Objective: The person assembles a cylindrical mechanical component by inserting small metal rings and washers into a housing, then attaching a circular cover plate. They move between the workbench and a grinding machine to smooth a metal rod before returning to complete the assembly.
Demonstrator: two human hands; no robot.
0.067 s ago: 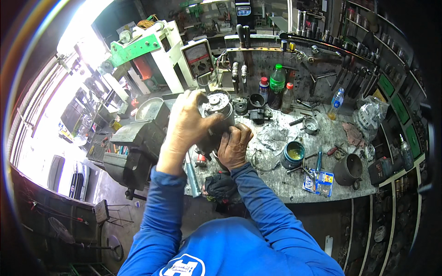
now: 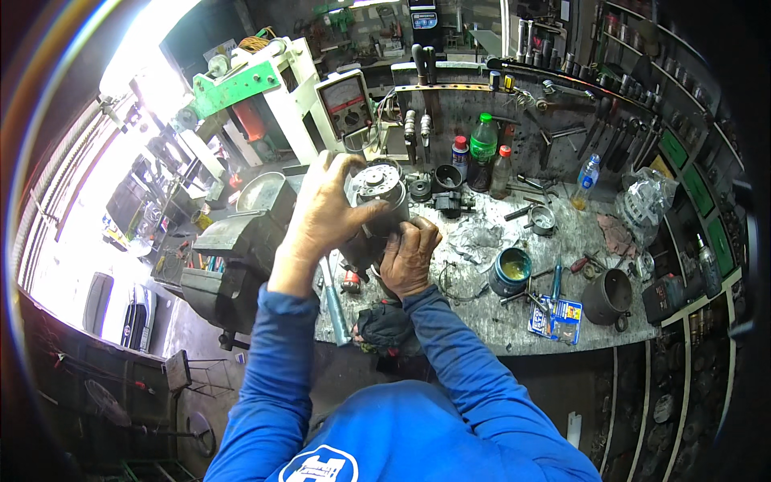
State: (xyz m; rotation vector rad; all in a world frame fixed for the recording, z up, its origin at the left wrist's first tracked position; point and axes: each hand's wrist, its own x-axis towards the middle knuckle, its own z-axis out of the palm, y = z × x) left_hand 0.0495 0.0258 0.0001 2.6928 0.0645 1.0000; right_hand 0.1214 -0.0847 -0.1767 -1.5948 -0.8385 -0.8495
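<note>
Above the bench, between my hands, is a dark cylindrical motor part (image 2: 389,205) with a bright, round metal end facing up. My left hand (image 2: 323,210) curves around its upper left side, the thumb across the front and the fingertips at the rim. Lower on the right, my right hand (image 2: 411,255) grips the body with bent fingers. Part of the cylinder's underside is hidden by my hands. A hammer (image 2: 335,309) and a dark rag (image 2: 385,323) lie just below, near the bench's front edge.
A heavy bench vise (image 2: 233,249) stands left. Behind are small motor parts (image 2: 454,202), a green-capped bottle (image 2: 483,145) and a spray can (image 2: 459,153). To the right sit a tub of yellowish grease (image 2: 511,267), a metal cylinder housing (image 2: 607,294) and a blue card pack (image 2: 556,320).
My left hand has shifted very slightly left along the motor part's rim. My right hand keeps the same grip.
</note>
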